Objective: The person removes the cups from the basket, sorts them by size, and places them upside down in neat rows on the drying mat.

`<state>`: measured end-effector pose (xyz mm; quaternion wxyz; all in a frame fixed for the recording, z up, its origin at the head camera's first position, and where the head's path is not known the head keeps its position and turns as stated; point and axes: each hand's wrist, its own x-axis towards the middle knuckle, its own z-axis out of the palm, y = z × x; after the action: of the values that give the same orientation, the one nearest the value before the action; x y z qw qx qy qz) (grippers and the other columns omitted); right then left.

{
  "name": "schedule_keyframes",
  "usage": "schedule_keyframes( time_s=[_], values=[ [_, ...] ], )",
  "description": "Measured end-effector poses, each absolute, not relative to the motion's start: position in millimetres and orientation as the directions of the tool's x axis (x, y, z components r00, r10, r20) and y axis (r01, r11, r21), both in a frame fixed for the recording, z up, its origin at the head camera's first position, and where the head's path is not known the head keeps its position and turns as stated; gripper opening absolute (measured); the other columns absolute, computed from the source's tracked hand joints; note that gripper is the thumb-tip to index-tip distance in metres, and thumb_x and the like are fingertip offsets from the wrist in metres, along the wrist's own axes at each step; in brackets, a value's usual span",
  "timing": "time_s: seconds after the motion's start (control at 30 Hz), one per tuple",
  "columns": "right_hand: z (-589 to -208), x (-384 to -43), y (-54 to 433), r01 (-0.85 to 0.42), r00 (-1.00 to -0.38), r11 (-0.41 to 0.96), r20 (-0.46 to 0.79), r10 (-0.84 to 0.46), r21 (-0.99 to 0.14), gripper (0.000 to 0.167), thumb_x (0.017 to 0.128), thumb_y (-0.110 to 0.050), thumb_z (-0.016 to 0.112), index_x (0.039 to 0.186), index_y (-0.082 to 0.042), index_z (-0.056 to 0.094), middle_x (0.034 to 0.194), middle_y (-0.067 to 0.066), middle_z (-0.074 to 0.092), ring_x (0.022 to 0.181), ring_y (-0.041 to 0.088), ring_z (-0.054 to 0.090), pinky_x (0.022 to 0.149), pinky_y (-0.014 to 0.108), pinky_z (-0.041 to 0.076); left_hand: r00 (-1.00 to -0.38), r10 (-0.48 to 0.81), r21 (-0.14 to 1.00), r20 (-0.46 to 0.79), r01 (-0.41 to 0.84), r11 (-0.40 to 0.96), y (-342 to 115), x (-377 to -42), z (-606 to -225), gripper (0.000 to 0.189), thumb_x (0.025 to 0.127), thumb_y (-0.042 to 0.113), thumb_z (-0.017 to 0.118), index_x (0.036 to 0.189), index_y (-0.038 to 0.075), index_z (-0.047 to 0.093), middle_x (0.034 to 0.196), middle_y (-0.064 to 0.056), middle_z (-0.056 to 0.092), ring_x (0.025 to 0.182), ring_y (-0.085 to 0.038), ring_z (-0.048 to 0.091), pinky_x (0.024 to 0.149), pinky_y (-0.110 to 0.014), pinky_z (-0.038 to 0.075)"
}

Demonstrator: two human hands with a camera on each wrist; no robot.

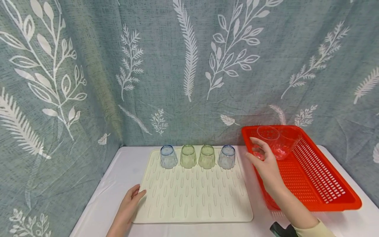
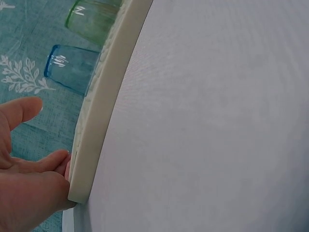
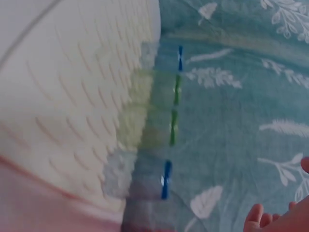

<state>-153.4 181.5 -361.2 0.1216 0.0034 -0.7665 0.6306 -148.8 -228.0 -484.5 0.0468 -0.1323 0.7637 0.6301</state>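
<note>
Four-sided and cream, a ribbed drying mat (image 1: 192,197) lies on the white table. Along its far edge stand a blue glass (image 1: 168,157), a green glass (image 1: 188,157), a second green glass (image 1: 207,157) and another blue glass (image 1: 227,157), each with its narrower end up. My left hand (image 1: 130,200) rests at the mat's left edge, fingers touching the side near the front corner in the left wrist view. Holding nothing, my right hand (image 1: 266,164) hovers over the left rim of the red basket (image 1: 331,164), fingers and thumb spread apart.
Two clear glasses, one nearer (image 1: 267,133) and one beside it (image 1: 285,143), stand in the basket's far left corner. A grey-green curtain (image 1: 165,65) with white leaf prints hangs behind the table. A dark object (image 1: 282,229) sits by my right sleeve.
</note>
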Motion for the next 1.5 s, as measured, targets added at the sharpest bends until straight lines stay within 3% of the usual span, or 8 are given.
schedule_keyframes(
  time_s=[0.23, 0.43, 0.67, 0.8, 1.0, 1.5],
  values=[
    [-348, -171, 218, -0.2, -0.955, 0.253, 0.246, 0.163, -0.947, 0.056, 0.095, -0.025, 0.064, 0.145, -0.017, 0.041, 0.137, -0.003, 0.042, 0.115, 0.016, 0.041, 0.08, 0.016, 0.046, -0.954, -0.166, 0.943, -0.25, -0.278, 0.18, -223, -151, -484, 0.072, 0.099, 0.021, 0.053, 0.149, -0.013, 0.014, 0.148, -0.035, 0.02, 0.138, -0.044, 0.021, 0.115, -0.053, 0.017],
    [-333, -198, 254, -0.177, -0.932, 0.297, 0.256, 0.256, -0.938, 0.061, 0.095, -0.029, 0.063, 0.149, -0.02, 0.035, 0.145, 0.0, 0.035, 0.118, 0.017, 0.036, 0.079, 0.016, 0.044, -0.95, -0.187, 0.941, -0.252, -0.285, 0.181, -219, -152, -483, 0.073, 0.099, 0.022, 0.054, 0.149, -0.012, 0.014, 0.149, -0.035, 0.02, 0.139, -0.045, 0.02, 0.115, -0.053, 0.017],
    [-332, -225, 285, -0.024, -0.897, 0.308, 0.157, 0.413, -0.951, 0.071, 0.094, -0.033, 0.063, 0.153, -0.021, 0.025, 0.155, 0.007, 0.02, 0.13, 0.025, 0.028, 0.086, 0.027, 0.039, -0.948, -0.201, 0.944, -0.245, -0.28, 0.171, -218, -152, -484, 0.072, 0.099, 0.021, 0.054, 0.149, -0.012, 0.015, 0.148, -0.034, 0.021, 0.138, -0.044, 0.022, 0.115, -0.052, 0.018],
    [-340, -235, 296, 0.054, -0.872, 0.336, 0.119, 0.475, -0.94, 0.078, 0.092, -0.032, 0.064, 0.154, -0.017, 0.02, 0.156, 0.008, 0.013, 0.136, 0.029, 0.024, 0.098, 0.039, 0.038, -0.95, -0.2, 0.946, -0.241, -0.276, 0.169, -217, -152, -484, 0.072, 0.099, 0.021, 0.054, 0.149, -0.013, 0.015, 0.147, -0.034, 0.022, 0.137, -0.044, 0.023, 0.115, -0.052, 0.018],
    [-354, -245, 310, 0.141, -0.861, 0.377, 0.075, 0.504, -0.916, 0.087, 0.091, -0.027, 0.064, 0.155, -0.011, 0.007, 0.158, 0.017, 0.0, 0.142, 0.038, 0.004, 0.111, 0.056, 0.024, -0.954, -0.183, 0.949, -0.236, -0.267, 0.169, -218, -152, -485, 0.07, 0.099, 0.02, 0.053, 0.148, -0.014, 0.015, 0.147, -0.035, 0.021, 0.136, -0.044, 0.023, 0.114, -0.053, 0.018],
    [-390, -260, 336, 0.395, -0.841, 0.284, -0.218, 0.495, -0.874, 0.103, 0.09, -0.028, 0.062, 0.149, -0.003, -0.018, 0.153, 0.03, -0.017, 0.14, 0.049, -0.006, 0.113, 0.061, 0.015, -0.952, -0.193, 0.947, -0.238, -0.271, 0.172, -219, -153, -487, 0.071, 0.099, 0.022, 0.054, 0.148, -0.013, 0.016, 0.145, -0.033, 0.024, 0.134, -0.043, 0.026, 0.113, -0.052, 0.021]
  ],
)
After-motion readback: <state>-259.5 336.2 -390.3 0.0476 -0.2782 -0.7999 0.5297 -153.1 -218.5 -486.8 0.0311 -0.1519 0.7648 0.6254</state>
